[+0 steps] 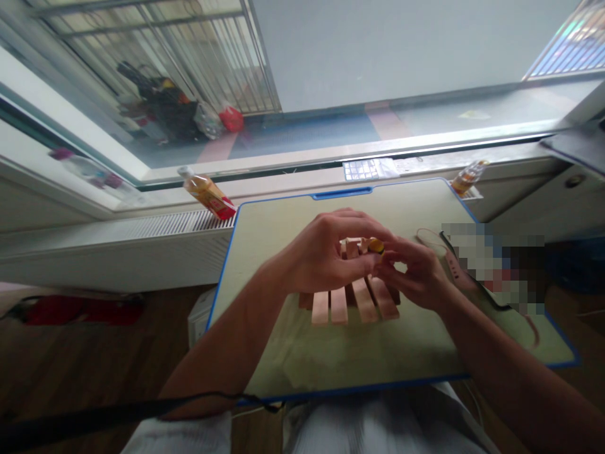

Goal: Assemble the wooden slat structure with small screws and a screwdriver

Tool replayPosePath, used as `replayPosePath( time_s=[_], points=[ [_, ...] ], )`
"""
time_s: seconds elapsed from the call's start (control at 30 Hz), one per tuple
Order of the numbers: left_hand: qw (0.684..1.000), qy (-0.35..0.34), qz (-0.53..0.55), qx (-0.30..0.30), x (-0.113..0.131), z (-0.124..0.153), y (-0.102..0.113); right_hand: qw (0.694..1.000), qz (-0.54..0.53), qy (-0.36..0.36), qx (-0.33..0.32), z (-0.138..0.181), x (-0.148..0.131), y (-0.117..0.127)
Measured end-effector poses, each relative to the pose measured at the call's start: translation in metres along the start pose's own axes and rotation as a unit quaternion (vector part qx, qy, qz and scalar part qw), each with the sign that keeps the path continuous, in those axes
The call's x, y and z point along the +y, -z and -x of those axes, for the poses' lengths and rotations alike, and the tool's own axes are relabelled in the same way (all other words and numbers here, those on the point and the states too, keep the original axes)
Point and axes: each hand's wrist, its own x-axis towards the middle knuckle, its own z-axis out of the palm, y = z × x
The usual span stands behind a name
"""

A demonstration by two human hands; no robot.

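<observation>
My left hand (328, 252) curves over a low build of flat wooden blocks (339, 306), its thumb and fingers closed around a small rounded yellow piece with a dark edge (377, 247). From the other side, my right hand (418, 271) meets it with fingertips pinched together at that same piece. The fingers partly cover the piece, so its exact kind is unclear. Behind my left hand, smaller upright wooden pieces (350, 248) show through the gap between thumb and fingers. Several flat blocks stick out toward me below the hands.
The pale lap table (283, 353) has a blue rim. At its right lie a tablet-like device (466, 255), partly pixelated, and a pinkish strap (452, 265). An orange drink bottle (208, 192) stands at the left, another bottle (469, 178) at the back right, beneath a large window.
</observation>
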Motion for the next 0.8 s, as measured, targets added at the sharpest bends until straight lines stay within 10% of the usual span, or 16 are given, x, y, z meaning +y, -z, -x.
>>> replayPosePath(
  time_s=[0.8],
  points=[
    [0.999, 0.047, 0.014, 0.011, 0.0005, 0.0008, 0.0021, 1.000, -0.016, -0.013, 0.012, 0.0011, -0.0045, 0.0002]
  ],
)
